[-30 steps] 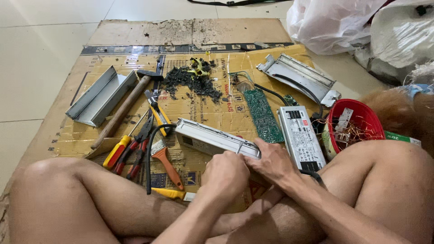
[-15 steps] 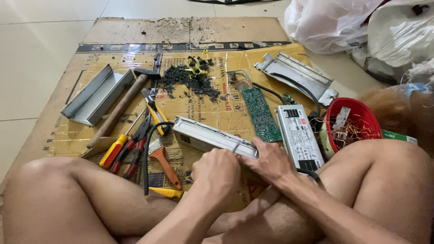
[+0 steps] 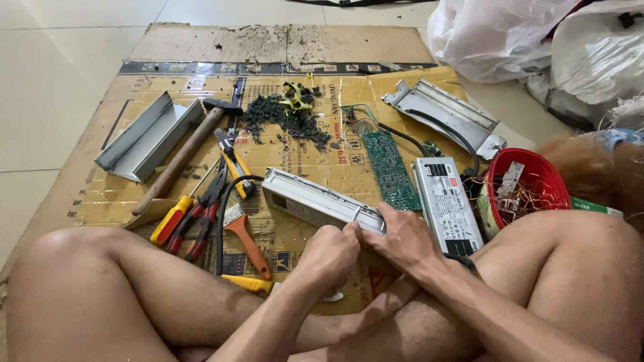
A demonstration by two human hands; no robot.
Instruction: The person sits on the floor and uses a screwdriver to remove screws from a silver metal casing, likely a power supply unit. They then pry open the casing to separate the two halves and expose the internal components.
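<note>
A long grey metal box [image 3: 310, 200], a power-supply casing, lies slanted on the cardboard in front of my crossed legs. My left hand [image 3: 330, 255] is closed at its near end; whether it holds a small tool is hidden. My right hand [image 3: 396, 239] grips the same near end from the right, fingers over the top edge. A second grey box [image 3: 445, 204] with a label lies just right of my hands. A green circuit board [image 3: 389, 167] lies beyond it.
Hammer [image 3: 184, 154], pliers with red handles [image 3: 198, 224], orange-handled tool [image 3: 247, 241] and yellow screwdriver [image 3: 171, 218] lie left. Two grey metal covers [image 3: 144, 137], [image 3: 446, 114]. Pile of black debris [image 3: 282, 121]. Red basket [image 3: 526, 188] with wire scraps at right; plastic bags [image 3: 537, 40] behind.
The camera view has shifted slightly. Both hands stay at the near end of the grey box, with only small movement of the fingers.
</note>
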